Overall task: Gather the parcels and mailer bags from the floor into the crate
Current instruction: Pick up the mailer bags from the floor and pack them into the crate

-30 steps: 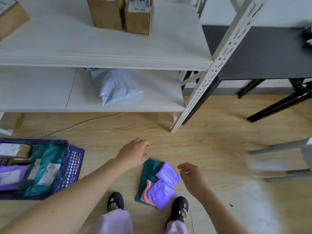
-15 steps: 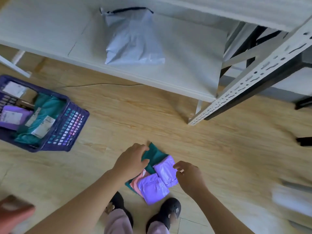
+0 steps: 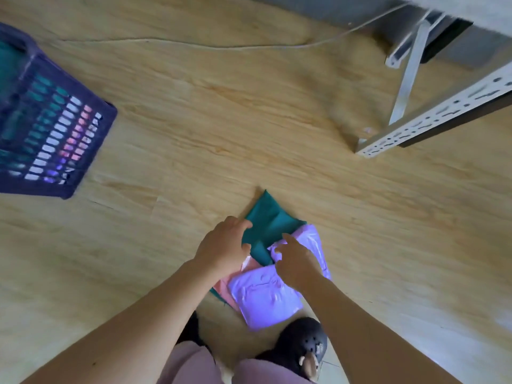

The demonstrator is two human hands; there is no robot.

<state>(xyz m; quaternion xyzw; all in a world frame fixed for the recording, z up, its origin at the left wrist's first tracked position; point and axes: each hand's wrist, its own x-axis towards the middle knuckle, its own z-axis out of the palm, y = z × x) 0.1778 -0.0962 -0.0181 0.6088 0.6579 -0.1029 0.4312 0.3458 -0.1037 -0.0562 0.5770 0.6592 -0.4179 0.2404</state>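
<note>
Your hands have closed in on the pile since the earlier frame, and your head has tipped down, so the shelf has left view. Just in front of your black shoe (image 3: pixel 302 342) the teal mailer bag (image 3: pixel 266 220) lies at the bottom of the pile, with a pink mailer bag (image 3: pixel 225 290) and two lilac ones on it: the near lilac bag (image 3: pixel 263 300) and the far lilac bag (image 3: pixel 309 239). Your left hand (image 3: pixel 224 245) curls over the teal bag's left edge, thumb on top. Your right hand (image 3: pixel 296 264) lies spread and relaxed on the lilac bags, gripping nothing.

Slide your left fingers fully under the teal bag and keep the right pressing from above, so that the slick bags likely lift as one stack rather than fan out.

The wood-look floor (image 3: pixel 194 139) is smooth. The purple crate (image 3: pixel 91 112) stands well left of and beyond the teal bag. A metal rack post (image 3: pixel 432 117) and a thin cable (image 3: pixel 221 47) lie beyond it.
</note>
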